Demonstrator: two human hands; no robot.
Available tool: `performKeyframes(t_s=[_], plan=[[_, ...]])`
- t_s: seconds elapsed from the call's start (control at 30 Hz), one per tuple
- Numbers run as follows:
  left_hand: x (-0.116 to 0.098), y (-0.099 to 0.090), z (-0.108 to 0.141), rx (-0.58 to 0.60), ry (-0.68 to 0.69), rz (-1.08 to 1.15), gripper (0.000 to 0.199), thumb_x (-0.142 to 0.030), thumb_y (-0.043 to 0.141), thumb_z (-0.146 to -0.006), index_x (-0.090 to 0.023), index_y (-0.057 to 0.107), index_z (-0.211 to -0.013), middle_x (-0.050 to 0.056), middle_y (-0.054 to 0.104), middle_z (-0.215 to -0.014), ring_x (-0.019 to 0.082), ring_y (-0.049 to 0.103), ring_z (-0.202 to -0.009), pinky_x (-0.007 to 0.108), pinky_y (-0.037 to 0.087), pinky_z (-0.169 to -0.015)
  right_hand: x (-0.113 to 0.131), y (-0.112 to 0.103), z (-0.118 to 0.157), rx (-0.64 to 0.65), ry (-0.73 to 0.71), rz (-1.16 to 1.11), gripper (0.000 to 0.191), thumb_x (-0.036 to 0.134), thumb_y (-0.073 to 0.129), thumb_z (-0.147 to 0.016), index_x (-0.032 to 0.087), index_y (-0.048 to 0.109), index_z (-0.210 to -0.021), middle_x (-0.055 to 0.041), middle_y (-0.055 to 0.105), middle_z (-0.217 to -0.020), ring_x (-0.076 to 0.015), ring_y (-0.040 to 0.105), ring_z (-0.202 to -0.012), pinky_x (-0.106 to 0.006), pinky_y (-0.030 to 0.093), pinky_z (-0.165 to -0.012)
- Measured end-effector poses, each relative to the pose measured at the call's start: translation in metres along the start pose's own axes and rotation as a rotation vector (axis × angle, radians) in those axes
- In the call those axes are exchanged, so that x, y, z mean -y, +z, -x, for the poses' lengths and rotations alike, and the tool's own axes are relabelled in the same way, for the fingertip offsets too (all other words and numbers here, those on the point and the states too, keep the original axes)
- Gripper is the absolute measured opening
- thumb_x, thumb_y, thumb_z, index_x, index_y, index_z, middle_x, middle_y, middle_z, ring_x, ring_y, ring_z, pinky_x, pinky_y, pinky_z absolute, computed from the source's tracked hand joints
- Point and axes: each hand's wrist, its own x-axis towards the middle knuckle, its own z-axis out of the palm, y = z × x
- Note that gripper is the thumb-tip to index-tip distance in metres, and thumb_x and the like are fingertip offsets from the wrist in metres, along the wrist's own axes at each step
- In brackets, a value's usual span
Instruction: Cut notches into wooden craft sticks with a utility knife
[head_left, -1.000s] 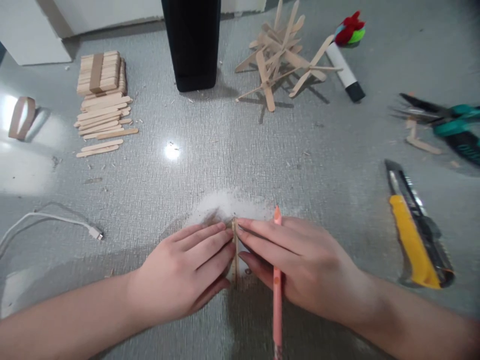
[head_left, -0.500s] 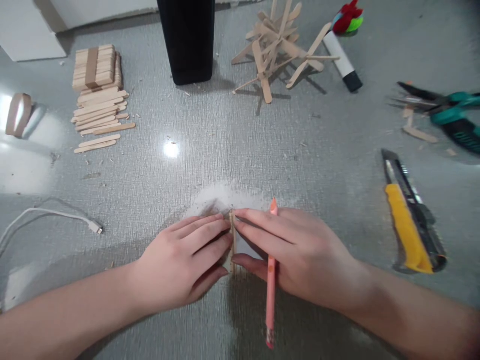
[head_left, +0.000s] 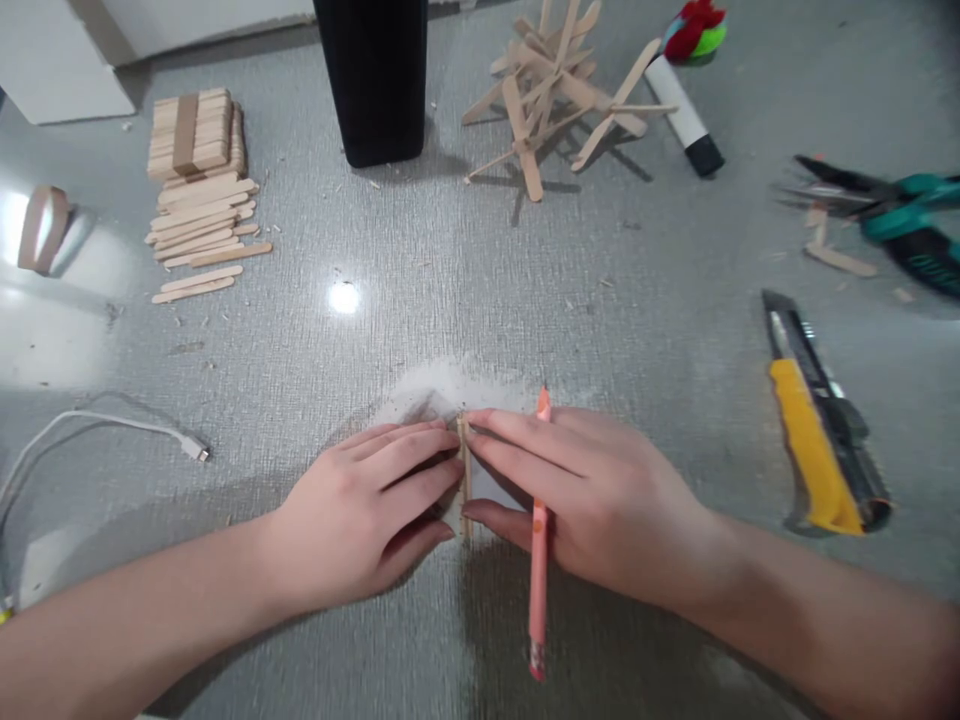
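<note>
Sticks (head_left: 464, 475) are lying on the surface (head_left: 420, 250) between the left hand (head_left: 360, 515) and the right hand (head_left: 607, 490), in the head view. Fingertips of both hands are touching them from either side, and the right is also holding a pencil (head_left: 538, 590) under its fingers, while whether the left is gripping cannot be told. Farther off, a bundle (head_left: 210, 135) is lying at left, a cutter (head_left: 817, 450) is resting at right, and pliers (head_left: 900, 225) are lying beyond it.
</note>
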Motion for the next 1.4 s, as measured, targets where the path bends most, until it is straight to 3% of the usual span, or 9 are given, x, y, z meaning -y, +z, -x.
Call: performKeyframes(t_s=[1.0, 1.17, 1.4], plan=[[-0.0014, 0.0035, 0.0001, -0.024, 0.033, -0.053, 0.035, -0.033, 0.062, -0.097, -0.008, 0.065, -0.123, 0.013, 0.066, -0.131, 0.023, 0.061, -0.129, 0.037, 0.05, -0.116, -0.0002, -0.0007, 0.0005, 0.006, 0.001, -0.038, 0.03, 0.031, 0.066, -0.095, 0.007, 0.069, -0.113, -0.0164, 0.075, -0.116, -0.0259, 0.071, -0.09, -0.04, 0.059, -0.07], [-0.0022, 0.0034, 0.0005, -0.007, 0.006, -0.056, 0.036, -0.033, 0.063, -0.096, -0.009, 0.065, -0.123, 0.016, 0.063, -0.135, 0.028, 0.058, -0.133, 0.042, 0.053, -0.113, -0.0009, -0.0033, 0.0005, 0.035, 0.021, -0.052, 0.031, 0.03, 0.065, -0.094, 0.008, 0.069, -0.116, -0.0167, 0.074, -0.117, -0.0263, 0.071, -0.091, -0.041, 0.06, -0.072], [-0.0021, 0.001, 0.0, -0.001, 0.006, -0.063, 0.036, -0.033, 0.062, -0.096, -0.009, 0.066, -0.123, 0.017, 0.063, -0.136, 0.03, 0.058, -0.134, 0.045, 0.051, -0.114, -0.0003, -0.0017, -0.0012, 0.01, 0.039, -0.062, 0.025, 0.009, 0.058, -0.091, 0.011, 0.07, -0.113, -0.0136, 0.076, -0.113, -0.0222, 0.069, -0.08, -0.038, 0.057, -0.065]])
